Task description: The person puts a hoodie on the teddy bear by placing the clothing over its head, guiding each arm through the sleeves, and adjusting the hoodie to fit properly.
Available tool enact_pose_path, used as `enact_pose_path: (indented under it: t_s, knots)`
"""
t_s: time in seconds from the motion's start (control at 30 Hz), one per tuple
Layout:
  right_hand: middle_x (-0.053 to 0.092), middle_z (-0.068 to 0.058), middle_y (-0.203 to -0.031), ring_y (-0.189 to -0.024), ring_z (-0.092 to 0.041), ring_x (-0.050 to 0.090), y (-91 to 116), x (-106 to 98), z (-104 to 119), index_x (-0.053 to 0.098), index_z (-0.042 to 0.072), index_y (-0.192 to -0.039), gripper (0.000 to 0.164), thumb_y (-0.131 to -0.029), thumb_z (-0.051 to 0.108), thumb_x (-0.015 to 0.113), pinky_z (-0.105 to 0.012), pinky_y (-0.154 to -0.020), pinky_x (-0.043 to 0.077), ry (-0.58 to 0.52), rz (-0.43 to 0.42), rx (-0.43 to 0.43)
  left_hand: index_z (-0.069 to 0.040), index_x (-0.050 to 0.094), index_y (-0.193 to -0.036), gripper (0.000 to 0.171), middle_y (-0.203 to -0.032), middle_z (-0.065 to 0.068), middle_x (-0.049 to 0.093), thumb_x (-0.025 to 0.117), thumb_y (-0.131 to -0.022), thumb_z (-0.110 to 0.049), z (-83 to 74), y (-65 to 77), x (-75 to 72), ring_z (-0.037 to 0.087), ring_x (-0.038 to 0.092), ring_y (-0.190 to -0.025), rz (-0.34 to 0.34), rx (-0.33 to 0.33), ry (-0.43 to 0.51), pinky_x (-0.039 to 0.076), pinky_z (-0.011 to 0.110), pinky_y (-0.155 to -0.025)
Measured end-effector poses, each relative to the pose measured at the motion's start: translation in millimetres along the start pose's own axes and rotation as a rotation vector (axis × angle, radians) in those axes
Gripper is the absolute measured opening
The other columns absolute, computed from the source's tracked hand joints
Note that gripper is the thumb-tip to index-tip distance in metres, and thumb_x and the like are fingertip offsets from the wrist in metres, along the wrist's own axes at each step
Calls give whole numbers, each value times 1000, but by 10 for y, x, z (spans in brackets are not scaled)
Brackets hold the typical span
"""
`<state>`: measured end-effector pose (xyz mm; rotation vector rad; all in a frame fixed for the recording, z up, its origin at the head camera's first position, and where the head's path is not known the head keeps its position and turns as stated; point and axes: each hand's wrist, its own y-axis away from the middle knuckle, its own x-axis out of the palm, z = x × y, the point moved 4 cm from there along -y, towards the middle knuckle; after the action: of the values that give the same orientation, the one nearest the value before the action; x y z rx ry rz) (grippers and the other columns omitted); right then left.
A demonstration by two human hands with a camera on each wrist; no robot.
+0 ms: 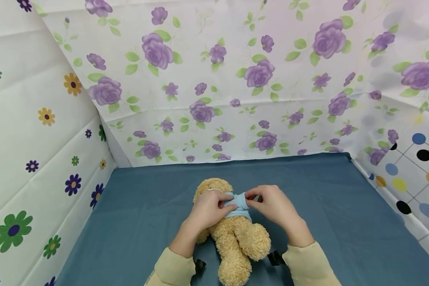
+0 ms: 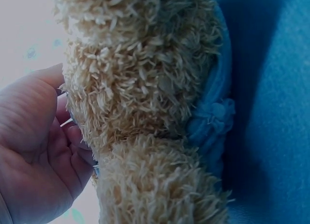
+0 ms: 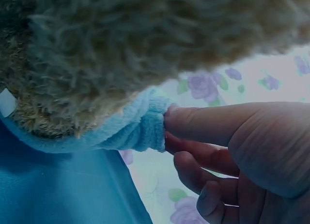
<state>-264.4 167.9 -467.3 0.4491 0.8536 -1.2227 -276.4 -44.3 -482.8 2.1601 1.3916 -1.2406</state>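
A curly tan teddy bear lies on the blue-covered table, head away from me and legs toward me. A light blue shirt is bunched around its upper body. My left hand lies over the bear's chest side, thumb and forefinger pinching the shirt; in the left wrist view its fingertips are hidden behind the fur. From the other side, my right hand pinches the shirt's edge. The right wrist view shows that thumb and forefinger on the ribbed blue cloth, other fingers curled below.
The blue table cover spreads around the bear. A white sheet with purple roses stands along the back edge. Flower-patterned sheeting borders the left, dotted sheeting the right. Dark pieces sit near both cuffs.
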Motion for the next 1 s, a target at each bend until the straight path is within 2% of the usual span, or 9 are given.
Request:
enact_pose_path:
  t_s: [0.23,0.33,0.57,0.73,0.83,1.0]
  knots:
    - [75,4,-102,-71,-2,58,-5,45,32,85,16,-109,12,-98,14,81,-26,-60,51,77,-66,-60,-19,82,-126,29,-65,-8,51,79,-101,-34,13,26,13,10,44,-48,-11,-1,20,35,26,-46]
    - [74,3,-100,-70,-2,59,-10,55,51,86,15,-106,9,-98,15,81,-26,-59,51,112,-110,-60,-19,82,-125,30,-66,-8,51,79,-100,-34,13,30,10,10,44,-48,-15,-10,23,35,26,-45]
    - [74,0,-102,-75,-10,64,-6,29,-23,85,17,-101,5,-99,18,80,-33,-60,52,125,-188,88,-19,81,-126,30,-66,-8,51,81,-99,-32,1,34,2,11,44,-48,3,-19,16,35,26,-45]
    - [72,-5,-105,-72,-13,61,-18,27,-133,83,15,-104,8,-102,17,76,-35,-59,49,86,-189,184,-21,80,-128,31,-60,-6,49,81,-99,-33,-1,24,7,11,40,-46,22,-28,11,32,26,-44]
    - [70,-3,-105,-75,-13,60,-36,41,-145,80,13,-109,10,-106,16,71,-35,-62,50,42,-168,148,-19,80,-129,32,-60,-5,50,81,-99,-32,-6,20,4,11,40,-45,30,-33,20,32,26,-44]
    - [69,5,-108,-91,-17,63,-41,11,-93,78,20,-111,9,-104,17,73,-38,-73,52,-19,-131,-2,-18,80,-129,32,-63,-6,51,80,-100,-32,-17,19,-9,11,43,-48,33,-36,20,34,26,-46]
